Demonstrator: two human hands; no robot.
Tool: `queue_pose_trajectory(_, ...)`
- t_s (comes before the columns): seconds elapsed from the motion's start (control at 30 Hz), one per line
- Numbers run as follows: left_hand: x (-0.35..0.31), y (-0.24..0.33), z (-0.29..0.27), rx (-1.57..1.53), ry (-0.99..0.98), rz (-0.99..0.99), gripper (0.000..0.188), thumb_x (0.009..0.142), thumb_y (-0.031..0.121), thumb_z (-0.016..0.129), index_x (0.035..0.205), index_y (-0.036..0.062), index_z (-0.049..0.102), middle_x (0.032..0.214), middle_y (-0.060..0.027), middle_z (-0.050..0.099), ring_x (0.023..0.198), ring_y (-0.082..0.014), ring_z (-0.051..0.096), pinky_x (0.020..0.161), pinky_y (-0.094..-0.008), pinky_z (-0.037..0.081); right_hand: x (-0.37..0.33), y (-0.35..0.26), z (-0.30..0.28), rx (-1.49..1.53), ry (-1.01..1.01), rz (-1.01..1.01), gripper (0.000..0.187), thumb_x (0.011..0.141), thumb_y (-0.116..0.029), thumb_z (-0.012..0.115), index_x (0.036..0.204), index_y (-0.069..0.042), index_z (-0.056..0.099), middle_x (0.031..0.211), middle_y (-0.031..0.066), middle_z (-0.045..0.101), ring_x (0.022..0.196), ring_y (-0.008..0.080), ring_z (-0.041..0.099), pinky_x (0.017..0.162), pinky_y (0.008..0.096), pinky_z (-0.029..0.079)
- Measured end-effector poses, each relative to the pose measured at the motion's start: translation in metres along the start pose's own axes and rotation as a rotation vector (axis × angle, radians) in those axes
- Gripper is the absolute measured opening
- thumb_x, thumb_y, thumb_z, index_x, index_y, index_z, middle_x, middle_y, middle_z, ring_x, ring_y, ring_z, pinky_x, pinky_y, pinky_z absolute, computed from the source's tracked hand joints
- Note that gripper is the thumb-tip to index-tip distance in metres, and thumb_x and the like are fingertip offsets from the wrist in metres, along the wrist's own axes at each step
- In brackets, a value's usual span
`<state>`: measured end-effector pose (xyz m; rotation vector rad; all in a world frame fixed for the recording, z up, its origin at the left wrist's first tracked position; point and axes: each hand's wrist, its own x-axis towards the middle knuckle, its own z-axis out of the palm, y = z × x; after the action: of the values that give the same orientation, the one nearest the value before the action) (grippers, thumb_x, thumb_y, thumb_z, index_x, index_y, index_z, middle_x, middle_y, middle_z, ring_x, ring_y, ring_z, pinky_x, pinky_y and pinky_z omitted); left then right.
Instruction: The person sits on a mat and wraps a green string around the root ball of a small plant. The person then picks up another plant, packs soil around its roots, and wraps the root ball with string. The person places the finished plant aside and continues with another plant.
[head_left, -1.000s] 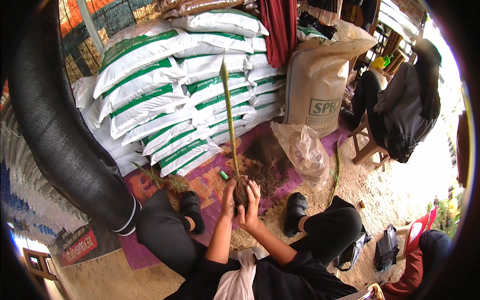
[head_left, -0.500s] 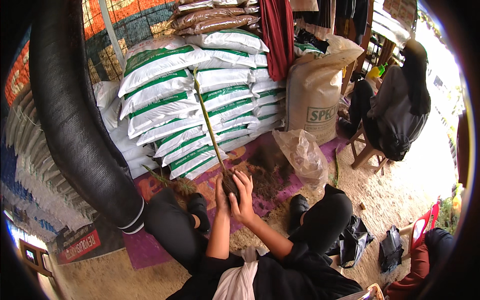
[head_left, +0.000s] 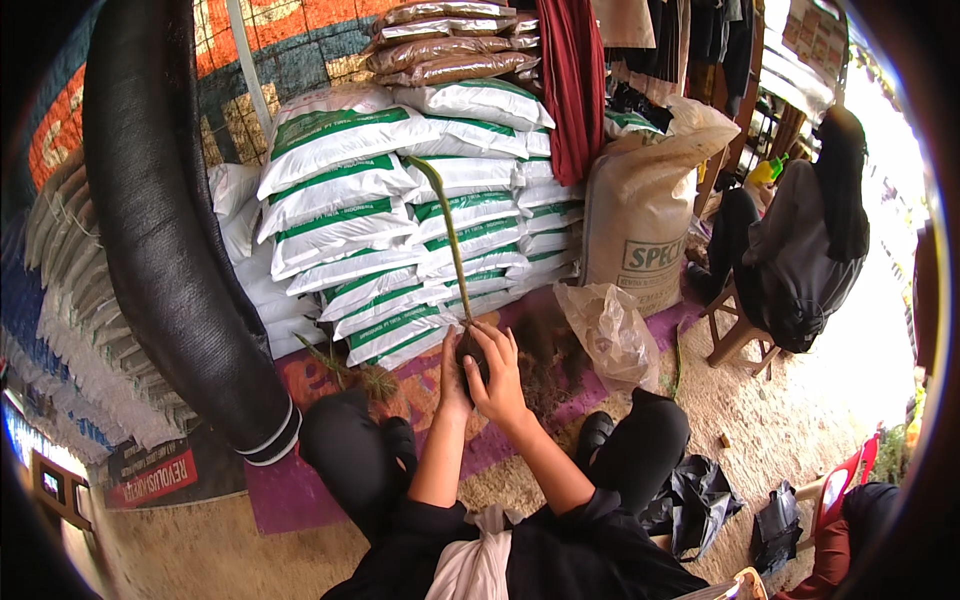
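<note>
A dark ball of soil (head_left: 466, 352) sits between my palms, at the foot of a long green plant stem (head_left: 455, 250) that rises in front of the stacked sacks. My left hand (head_left: 453, 385) cups the ball from the left. From the right and over its top, my right hand (head_left: 497, 378) wraps it, fingers bent around the stem's base. Both hands press on the ball above the mat, between my knees. Loose dark soil (head_left: 545, 385) with fine roots lies just beyond my right hand. Another rooted plant (head_left: 372, 382) lies left of my hands.
White sacks with green bands (head_left: 345, 215) are stacked ahead, beside a big beige sack (head_left: 640, 225) and a clear plastic bag (head_left: 612, 340). A thick black roll (head_left: 165, 250) leans at left. A person (head_left: 805, 235) sits at right; black bags (head_left: 693, 505) lie near my right knee.
My right hand has shifted up over the top of the soil ball, around the stem's base. The stem's upper end now bends left. The whole view has moved slightly.
</note>
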<state>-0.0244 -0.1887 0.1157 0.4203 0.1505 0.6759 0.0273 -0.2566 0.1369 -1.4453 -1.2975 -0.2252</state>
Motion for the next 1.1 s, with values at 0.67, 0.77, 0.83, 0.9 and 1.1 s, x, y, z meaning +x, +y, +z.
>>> queue_pose_trajectory(0.67,0.041,-0.027,-0.076,-0.049,0.274,-0.037,0.025,0.089,0.03,0.044,0.09,0.0065,0.053,0.084,-0.0024,0.053,0.076,-0.0113,0.053,0.068,-0.0229,0.044,-0.025,0.068,0.054,-0.005,0.07,0.194,0.032,0.076,-0.011,0.053,0.107,-0.001,0.05,0.107,0.0156,0.049,0.104,0.03,0.045,0.1,0.0511,0.016)
queue_pose_trajectory(0.77,0.045,-0.031,-0.084,-0.011,0.286,-0.03,0.024,0.089,0.029,0.045,0.087,0.0068,0.053,0.081,-0.0014,0.052,0.072,-0.0102,0.052,0.065,-0.022,0.043,-0.026,0.069,0.055,-0.017,0.058,0.18,0.03,0.076,-0.009,0.053,0.105,-0.001,0.051,0.104,0.0155,0.05,0.103,0.0299,0.046,0.1,0.0491,0.019)
queue_pose_trajectory(0.83,0.044,-0.03,-0.089,0.041,0.267,-0.018,0.024,0.088,0.03,0.045,0.086,0.0071,0.054,0.08,-0.0008,0.052,0.073,-0.0095,0.051,0.064,-0.0224,0.043,-0.028,0.073,0.055,-0.002,0.045,0.191,0.03,0.077,-0.009,0.052,0.105,-0.001,0.051,0.103,0.0155,0.051,0.102,0.0304,0.046,0.099,0.0481,0.02)
queue_pose_trajectory(0.9,0.042,-0.031,-0.095,0.103,0.334,0.041,0.025,0.088,0.03,0.045,0.088,0.0074,0.055,0.081,-0.0009,0.052,0.073,-0.0096,0.051,0.065,-0.0228,0.043,-0.03,0.073,0.058,-0.02,0.002,0.213,0.03,0.077,-0.01,0.053,0.106,-0.001,0.05,0.104,0.0154,0.051,0.102,0.0306,0.046,0.099,0.0481,0.021)
queue_pose_trajectory(1.1,0.035,-0.012,-0.078,0.226,0.427,0.0,0.05,0.091,0.046,0.03,0.11,0.0046,0.049,0.106,-0.0092,0.054,0.096,-0.0201,0.054,0.086,-0.0326,0.044,-0.023,0.068,0.058,0.144,-0.005,0.422,0.048,0.071,-0.011,0.065,0.113,0.002,0.044,0.109,0.0173,0.048,0.1,0.032,0.048,0.088,0.0374,0.038)
